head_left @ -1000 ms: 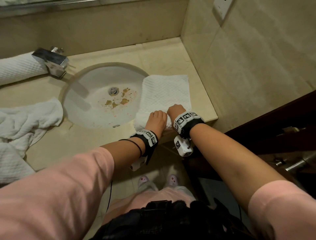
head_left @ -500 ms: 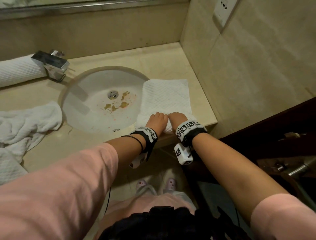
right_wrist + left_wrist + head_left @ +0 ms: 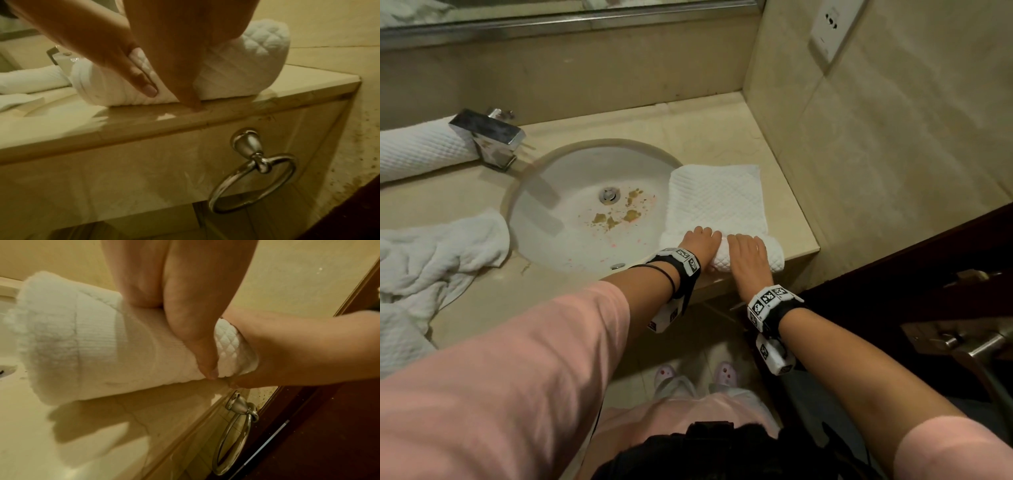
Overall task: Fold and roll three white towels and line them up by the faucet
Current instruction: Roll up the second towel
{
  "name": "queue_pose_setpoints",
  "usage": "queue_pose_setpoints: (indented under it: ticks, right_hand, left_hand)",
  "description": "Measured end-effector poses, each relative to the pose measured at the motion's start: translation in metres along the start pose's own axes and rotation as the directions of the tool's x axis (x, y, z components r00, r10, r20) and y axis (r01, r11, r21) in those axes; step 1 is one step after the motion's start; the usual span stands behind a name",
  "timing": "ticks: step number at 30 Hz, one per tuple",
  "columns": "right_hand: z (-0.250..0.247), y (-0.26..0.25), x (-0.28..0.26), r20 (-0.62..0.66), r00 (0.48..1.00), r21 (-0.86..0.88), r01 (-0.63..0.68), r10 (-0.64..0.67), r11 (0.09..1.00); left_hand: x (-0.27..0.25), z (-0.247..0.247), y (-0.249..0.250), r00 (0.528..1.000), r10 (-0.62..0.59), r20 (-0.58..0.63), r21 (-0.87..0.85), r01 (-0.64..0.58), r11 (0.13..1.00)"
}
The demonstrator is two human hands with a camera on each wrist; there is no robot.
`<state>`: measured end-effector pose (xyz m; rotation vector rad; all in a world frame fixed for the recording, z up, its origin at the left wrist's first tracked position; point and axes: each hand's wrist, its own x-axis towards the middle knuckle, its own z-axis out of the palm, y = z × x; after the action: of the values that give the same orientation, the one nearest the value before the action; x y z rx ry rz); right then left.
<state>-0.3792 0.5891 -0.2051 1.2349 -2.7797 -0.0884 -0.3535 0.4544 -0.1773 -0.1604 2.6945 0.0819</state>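
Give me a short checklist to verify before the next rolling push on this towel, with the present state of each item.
1. Both hands on the roll: left hand and right hand grip it, ok.
2. Flat part of the towel smooth ahead: ok.
3. Roll fully on the counter: near the front edge, ok.
4. Roll ends even: cannot tell.
5. Finished roll beside the faucet: ok.
6. Third towel folded: not ok, crumpled.
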Motion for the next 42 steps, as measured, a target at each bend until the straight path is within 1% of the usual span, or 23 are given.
queue_pose_setpoints:
  ticks: [2, 4, 8, 12, 15, 17, 19, 22, 25, 28, 30, 33, 37, 39, 40, 42]
  right_hand:
    - [-0.003, 0.004, -0.003, -0.007, 1.000, -0.015, 0.009, -0.010, 1.000]
    - [-0.006, 0.002, -0.002, 0.035, 0.999, -0.034, -0.022, 0.024, 0.999]
    - [-0.009, -0.001, 0.009, 0.115, 0.991, 0.000, -0.066, 0.066, 0.998]
    - [-0.019, 0.004, 0.031, 0.298, 0.954, -0.044, -0.008, 0.021, 0.999]
    - [-0.021, 0.008, 0.045, 0.368, 0.930, -0.057, 0.017, 0.005, 0.998]
    - [-0.022, 0.010, 0.052, 0.400, 0.917, -0.065, 0.038, -0.009, 0.997]
    - [-0.021, 0.014, 0.059, 0.420, 0.907, -0.066, 0.062, -0.029, 0.996]
    - [-0.022, 0.017, 0.071, 0.461, 0.885, -0.044, 0.094, -0.063, 0.995]
    - [-0.025, 0.022, 0.083, 0.516, 0.850, -0.023, 0.135, -0.104, 0.991]
    - [-0.026, 0.027, 0.093, 0.537, 0.832, 0.032, 0.147, -0.140, 0.989]
    - [-0.026, 0.029, 0.097, 0.551, 0.822, 0.051, 0.142, -0.146, 0.989]
    - [-0.027, 0.030, 0.102, 0.573, 0.806, 0.088, 0.119, -0.148, 0.989]
    - [-0.029, 0.032, 0.105, 0.586, 0.797, 0.106, 0.107, -0.149, 0.989]
    - [-0.029, 0.034, 0.104, 0.566, 0.812, 0.109, 0.097, -0.142, 0.989]
    - [-0.029, 0.034, 0.103, 0.536, 0.831, 0.107, 0.109, -0.150, 0.988]
    - [-0.028, 0.035, 0.098, 0.451, 0.871, 0.091, 0.174, -0.197, 0.980]
  left_hand:
    - [0.003, -0.001, -0.002, 1.000, 0.007, 0.008, -0.021, -0.006, 1.000]
    - [0.005, -0.001, -0.004, 1.000, 0.018, 0.005, -0.045, -0.018, 0.999]
    - [0.007, -0.001, -0.008, 0.999, 0.033, -0.002, -0.082, -0.033, 0.996]
    - [0.009, -0.006, -0.014, 0.999, 0.036, 0.006, -0.143, -0.035, 0.989]
    - [0.012, -0.007, -0.015, 0.999, 0.035, 0.012, -0.171, -0.033, 0.985]
    - [0.012, -0.006, -0.013, 1.000, 0.029, -0.008, -0.169, -0.030, 0.985]
    - [0.012, -0.007, -0.011, 0.998, 0.034, -0.056, -0.145, -0.042, 0.989]
    - [0.012, -0.008, -0.011, 0.991, 0.057, -0.125, -0.032, -0.061, 0.998]
    - [0.013, -0.008, -0.008, 0.989, 0.030, -0.147, 0.069, -0.020, 0.997]
    - [0.012, -0.009, -0.002, 0.988, -0.023, -0.151, 0.091, 0.037, 0.995]
    - [0.012, -0.010, 0.003, 0.981, -0.096, -0.168, 0.062, 0.108, 0.992]
    - [0.014, -0.009, 0.012, 0.969, -0.192, -0.157, 0.009, 0.196, 0.981]
    - [0.021, -0.010, 0.012, 0.970, -0.198, -0.138, 0.010, 0.201, 0.980]
    - [0.024, -0.013, 0.010, 0.974, -0.195, -0.119, 0.002, 0.197, 0.980]
    - [0.024, -0.015, 0.009, 0.974, -0.201, -0.104, -0.004, 0.202, 0.979]
    - [0.027, -0.016, 0.007, 0.979, -0.190, -0.070, -0.026, 0.189, 0.982]
